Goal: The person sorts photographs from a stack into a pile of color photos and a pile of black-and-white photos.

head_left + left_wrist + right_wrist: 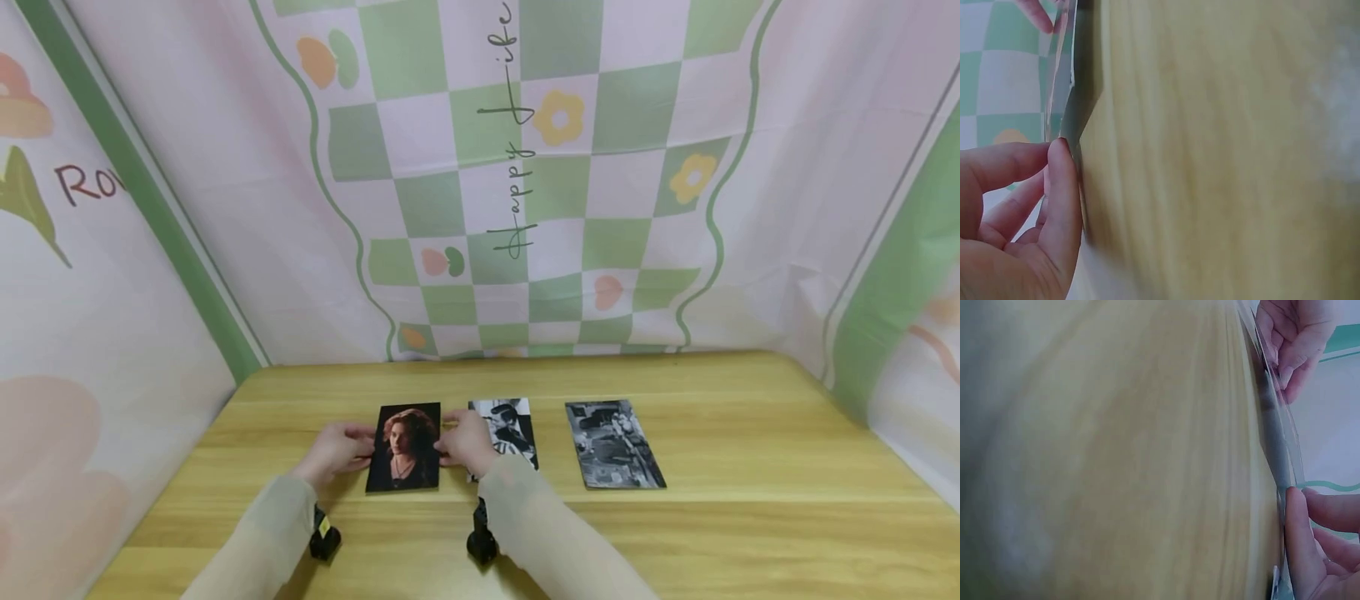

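Holding one of three photos [403,447], both hands [337,450] pinch its edges.

Looking like a staged recording booth, wooden table [750,433] sitting inside, printed checkered fabric backdrops [525,208] hanging on three sides

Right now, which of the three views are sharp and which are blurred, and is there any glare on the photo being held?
Head view: sharp and evenly lit; the colour photo shows no glare, and the table bends toward the edges. Left wrist view: the wood is smeared soft, while the left hand is clearer. Right wrist view: much the same blur, darker at the left edge.
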{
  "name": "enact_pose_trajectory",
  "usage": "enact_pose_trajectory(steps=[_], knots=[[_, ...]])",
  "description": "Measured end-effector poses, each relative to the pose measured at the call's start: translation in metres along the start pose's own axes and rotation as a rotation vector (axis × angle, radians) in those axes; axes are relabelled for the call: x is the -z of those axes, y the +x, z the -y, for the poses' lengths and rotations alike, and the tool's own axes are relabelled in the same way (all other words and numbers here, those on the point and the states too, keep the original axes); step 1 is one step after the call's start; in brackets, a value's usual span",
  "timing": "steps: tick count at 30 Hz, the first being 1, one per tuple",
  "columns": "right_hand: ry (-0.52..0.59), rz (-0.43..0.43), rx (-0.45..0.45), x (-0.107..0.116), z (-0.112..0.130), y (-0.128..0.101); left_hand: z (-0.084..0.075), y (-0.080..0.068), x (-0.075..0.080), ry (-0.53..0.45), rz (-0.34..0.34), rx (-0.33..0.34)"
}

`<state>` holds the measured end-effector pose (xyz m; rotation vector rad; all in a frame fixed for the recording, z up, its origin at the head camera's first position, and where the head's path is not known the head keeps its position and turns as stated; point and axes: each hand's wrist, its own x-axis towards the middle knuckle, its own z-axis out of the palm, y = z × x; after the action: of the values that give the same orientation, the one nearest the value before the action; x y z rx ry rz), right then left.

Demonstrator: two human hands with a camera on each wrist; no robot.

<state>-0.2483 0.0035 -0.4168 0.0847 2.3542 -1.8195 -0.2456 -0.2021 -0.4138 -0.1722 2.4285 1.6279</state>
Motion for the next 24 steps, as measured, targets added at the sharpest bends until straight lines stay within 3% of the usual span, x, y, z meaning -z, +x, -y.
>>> enact_pose_trajectory(steps=[15,24], knots=[[-0.072,0.014,-0.001,0.003,0.004,-0.003,-0.005,-0.002,0.000,0.046,0.003,0.005],[-0.010,0.074,-0.013,0.010,0.003,-0.001,-0.009,-0.003,0.005,0.065,0.019,-0.007]])
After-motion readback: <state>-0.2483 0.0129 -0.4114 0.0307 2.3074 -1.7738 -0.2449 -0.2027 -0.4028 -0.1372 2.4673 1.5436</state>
